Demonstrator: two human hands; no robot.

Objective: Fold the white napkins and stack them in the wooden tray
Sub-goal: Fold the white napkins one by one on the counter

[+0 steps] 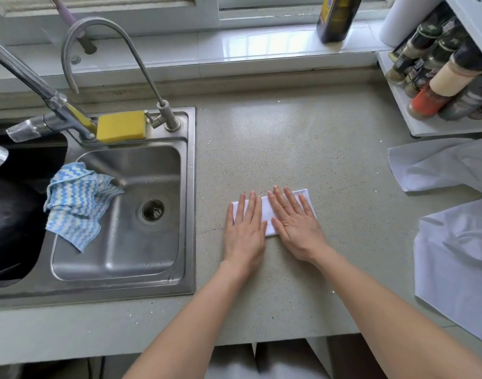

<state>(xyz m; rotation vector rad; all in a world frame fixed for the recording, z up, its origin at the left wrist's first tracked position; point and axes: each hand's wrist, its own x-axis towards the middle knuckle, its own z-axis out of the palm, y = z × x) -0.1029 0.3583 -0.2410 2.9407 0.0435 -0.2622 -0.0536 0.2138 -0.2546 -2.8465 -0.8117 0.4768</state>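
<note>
Fingers (249,206) of both hands lie straight and slightly spread, pressing flat on a folded white napkin (270,212) in the middle of the speckled worktop (289,149). The left hand (244,231) covers the napkin's left end, the right hand (297,225) its right half, thumbs nearly meeting. By my reading this is the creasing step: the fold is being smoothed, and next comes another fold or a lift to the wooden tray, which is not in view. To the right lie unfolded white napkins (439,168), one near the worktop's front edge (458,255). Left, a striped blue cloth (75,203) hangs in the steel sink (190,187); a yellow sponge (121,125) sits behind it. Farther off stand spice jars (439,75) and a dark bottle (335,17); their labels are too blurred to read.
</note>
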